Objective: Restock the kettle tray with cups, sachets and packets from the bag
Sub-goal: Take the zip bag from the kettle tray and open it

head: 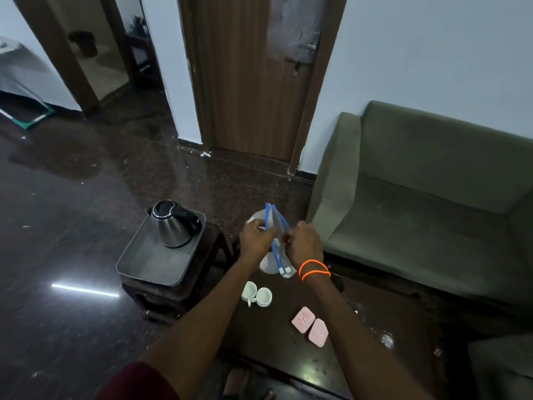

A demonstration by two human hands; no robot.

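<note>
A: Start with the big things. What's around?

B: An olive-green upholstered sofa (432, 197) on the right and a dark polished wooden desk (288, 336) in front of it. Left of that, a small dark stool carries the grey rectangular metal tray (155, 264), with the steel electric kettle with a black lid (173, 223) standing at its far end. The tray's near part is bare metal.

A: And the supplies?

B: The clear plastic zip bag with a blue seal strip (275, 241) is held up over the desk's far end. Two small white ceramic cups (256, 293) sit side by side on the desk just below it, and two pink rounded packets (310, 326) lie touching each other nearer the right arm. No sachets that I can make out.

A: The hands?

B: Left hand (255, 241) pinches one lip of the bag's mouth, right hand (305, 243), with orange cord bracelets on its wrist, pinches the other. Each grip is clamped on plastic.

A: So the step is opening the bag?

B: I'd judge so. Best to pull the lips apart evenly along the blue strip, keeping the mouth upward so nothing spills.
</note>
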